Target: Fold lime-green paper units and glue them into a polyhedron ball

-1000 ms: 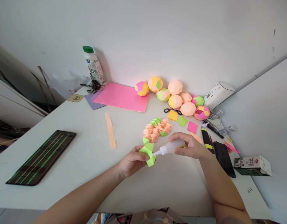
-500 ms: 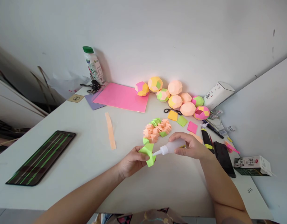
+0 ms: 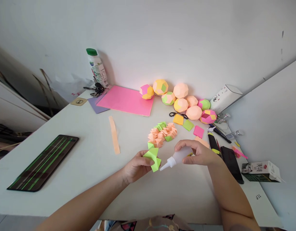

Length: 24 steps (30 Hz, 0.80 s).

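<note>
Lime-green folded paper piece in left hand, white nozzle bottle in right hand

Both hands are up over the near middle of the white table. Left: thumb on top, pinching the paper piece at its left side; points splay out past the thumb. Right: fingers curled round the bottle, which is tilted, nozzle down and left. Tip sits just beside the paper's lower right edge, not on it.

Flat black panel with green stripes at left. Black phone-like slab at right, green-and-white carton lying beyond its right side. Past the hands: curved row of peach and green folded paper units, with a peach paper strip well left of it. Farther: small orange paper square by black-handled scissors. By the wall: faceted multicoloured paper balls clustered, pink rectangular sheet left of most, white green-capped bottle standing behind dark keys.
</note>
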Available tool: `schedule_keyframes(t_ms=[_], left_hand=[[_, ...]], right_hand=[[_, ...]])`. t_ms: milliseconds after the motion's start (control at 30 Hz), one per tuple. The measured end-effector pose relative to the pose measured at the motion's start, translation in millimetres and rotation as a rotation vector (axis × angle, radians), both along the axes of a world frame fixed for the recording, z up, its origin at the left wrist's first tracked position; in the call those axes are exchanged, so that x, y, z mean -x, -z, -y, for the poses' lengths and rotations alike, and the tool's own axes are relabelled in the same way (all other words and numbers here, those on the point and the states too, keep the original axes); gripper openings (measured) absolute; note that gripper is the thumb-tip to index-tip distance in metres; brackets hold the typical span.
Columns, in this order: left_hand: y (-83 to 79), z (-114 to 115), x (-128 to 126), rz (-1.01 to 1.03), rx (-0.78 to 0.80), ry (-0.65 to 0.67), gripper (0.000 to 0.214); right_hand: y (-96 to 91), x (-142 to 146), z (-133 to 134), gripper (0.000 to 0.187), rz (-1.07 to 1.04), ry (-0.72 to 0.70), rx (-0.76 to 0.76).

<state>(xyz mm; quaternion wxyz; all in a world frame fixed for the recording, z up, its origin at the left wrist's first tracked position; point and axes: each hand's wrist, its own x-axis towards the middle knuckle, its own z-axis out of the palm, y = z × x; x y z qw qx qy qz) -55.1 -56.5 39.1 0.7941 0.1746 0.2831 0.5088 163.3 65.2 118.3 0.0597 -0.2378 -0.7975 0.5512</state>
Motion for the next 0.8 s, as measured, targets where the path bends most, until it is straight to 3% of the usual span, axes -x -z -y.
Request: schedule_keyframes(t_ms=[200, 333, 633, 800], left_hand=[[-4.0, -1, 3, 0.008, -0.003, -0.021, 0.012], [-11.9, -3, 12, 0.047, -0.034, -0.116, 0.016], [-32.8, 1, 27, 0.189, -0.102, -0.247, 0.008], [-38.8, 3, 36, 0.207, -0.119, -0.334, 0.014]], right_hand=[[1.3, -4, -4, 0.038, -0.042, 0.05, 0.123], [8.5, -6, -13, 0.037, -0.011, 0.081, 0.16], [59.3, -23, -28, 0.038, 0.228, 0.224, 0.034], [73.5, -39, -19, 0.037, 0.224, 0.32, -0.093]])
